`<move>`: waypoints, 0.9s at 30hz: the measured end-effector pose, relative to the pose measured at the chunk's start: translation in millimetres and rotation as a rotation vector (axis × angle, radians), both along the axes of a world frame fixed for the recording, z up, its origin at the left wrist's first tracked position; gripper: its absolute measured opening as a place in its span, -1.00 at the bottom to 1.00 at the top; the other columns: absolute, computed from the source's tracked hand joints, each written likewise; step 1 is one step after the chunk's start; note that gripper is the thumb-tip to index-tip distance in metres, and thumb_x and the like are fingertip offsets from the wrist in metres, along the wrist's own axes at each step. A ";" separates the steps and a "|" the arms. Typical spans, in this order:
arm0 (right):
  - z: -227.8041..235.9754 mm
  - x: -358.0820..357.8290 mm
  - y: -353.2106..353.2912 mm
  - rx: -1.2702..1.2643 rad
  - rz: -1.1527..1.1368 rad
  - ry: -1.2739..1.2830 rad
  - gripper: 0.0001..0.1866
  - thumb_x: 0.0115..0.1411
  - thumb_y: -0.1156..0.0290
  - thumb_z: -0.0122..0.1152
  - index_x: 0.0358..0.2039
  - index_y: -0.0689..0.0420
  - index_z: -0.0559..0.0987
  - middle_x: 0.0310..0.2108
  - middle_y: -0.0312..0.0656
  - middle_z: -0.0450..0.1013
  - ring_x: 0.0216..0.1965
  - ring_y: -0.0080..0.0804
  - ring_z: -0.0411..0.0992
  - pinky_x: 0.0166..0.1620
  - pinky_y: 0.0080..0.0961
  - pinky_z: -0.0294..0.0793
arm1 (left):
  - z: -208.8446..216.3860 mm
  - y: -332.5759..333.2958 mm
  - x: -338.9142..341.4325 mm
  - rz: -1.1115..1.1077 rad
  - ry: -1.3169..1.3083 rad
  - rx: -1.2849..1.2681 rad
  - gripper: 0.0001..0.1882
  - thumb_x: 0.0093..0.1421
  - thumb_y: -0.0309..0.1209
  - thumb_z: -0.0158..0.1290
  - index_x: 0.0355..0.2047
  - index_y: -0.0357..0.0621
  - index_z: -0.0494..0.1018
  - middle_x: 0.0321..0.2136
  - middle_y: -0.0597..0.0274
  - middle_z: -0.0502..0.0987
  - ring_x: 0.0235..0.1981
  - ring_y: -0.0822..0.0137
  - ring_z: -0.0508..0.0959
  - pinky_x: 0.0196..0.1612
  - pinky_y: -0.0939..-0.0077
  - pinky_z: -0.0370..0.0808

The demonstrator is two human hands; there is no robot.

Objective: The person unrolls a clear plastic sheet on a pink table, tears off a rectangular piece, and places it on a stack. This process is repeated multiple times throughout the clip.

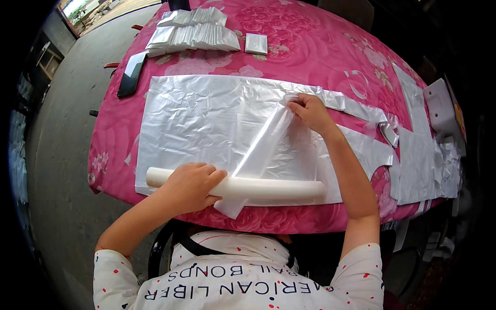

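A thick white roll (279,190) lies crosswise along the near side of the table. My left hand (190,186) is closed over it left of its middle, and a flap of translucent film pokes out below the roll. Up and to the right, my right hand (311,112) pinches the gathered end of a translucent plastic film strip (262,138). That strip runs slantwise from the fingers down to the roll near my left hand. Beneath both hands a large silvery plastic sheet (188,119) is spread flat, slightly wrinkled.
Stacks of folded clear packets (199,37) sit at the far left, with a single packet (257,44) beside them. A dark phone (132,75) rests near the left edge of the pink flowered tablecloth (305,31). More plastic sheeting (417,168) and a white box (440,111) are at right.
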State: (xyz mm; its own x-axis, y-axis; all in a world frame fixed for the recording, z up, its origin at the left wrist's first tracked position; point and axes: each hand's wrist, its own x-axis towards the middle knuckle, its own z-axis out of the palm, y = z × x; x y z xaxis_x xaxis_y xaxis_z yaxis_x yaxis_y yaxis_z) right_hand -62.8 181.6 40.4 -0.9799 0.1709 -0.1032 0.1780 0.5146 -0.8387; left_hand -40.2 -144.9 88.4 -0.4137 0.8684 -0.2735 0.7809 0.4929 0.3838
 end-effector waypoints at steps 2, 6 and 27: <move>3.9 -7.8 -10.6 0.038 0.052 -0.018 -0.80 0.11 0.37 0.14 -0.43 0.27 0.52 -0.58 -0.30 0.41 -0.55 -0.63 0.31 -0.45 -0.64 0.31 | -15.6 20.4 2.2 -0.078 0.230 0.328 -0.45 -0.12 -0.19 0.18 -0.11 -0.18 0.37 -0.20 0.06 0.45 -0.17 0.09 0.46 -0.12 0.30 0.39; 3.8 -20.1 -13.5 0.035 0.135 -0.077 -0.80 0.10 0.35 0.15 -0.43 0.27 0.52 -0.59 -0.31 0.40 -0.56 -0.62 0.31 -0.45 -0.63 0.30 | -49.8 19.7 19.1 -0.338 0.148 0.503 -0.31 -0.03 -0.04 0.09 -0.01 -0.32 0.27 0.00 -0.02 0.31 0.02 0.03 0.33 0.08 0.22 0.26; 1.7 121.7 -31.1 0.736 0.021 0.265 -0.44 -0.05 0.38 0.23 0.03 0.08 0.38 -0.19 -0.18 0.40 -0.20 -0.18 0.34 -0.11 -0.30 0.31 | -69.5 15.4 74.3 -0.233 0.196 0.237 -0.13 0.03 0.16 -0.10 0.19 -0.23 0.07 0.23 -0.09 -0.02 0.28 0.06 -0.04 0.26 0.20 -0.09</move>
State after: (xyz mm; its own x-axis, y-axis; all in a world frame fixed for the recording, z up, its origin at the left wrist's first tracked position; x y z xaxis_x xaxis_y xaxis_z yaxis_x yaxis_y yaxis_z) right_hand 59.0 150.5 42.1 -0.9596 0.0860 0.2678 0.0037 0.9559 -0.2936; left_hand 34.1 -129.5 19.0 -0.2224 0.9749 0.0110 0.9313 0.2091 0.2984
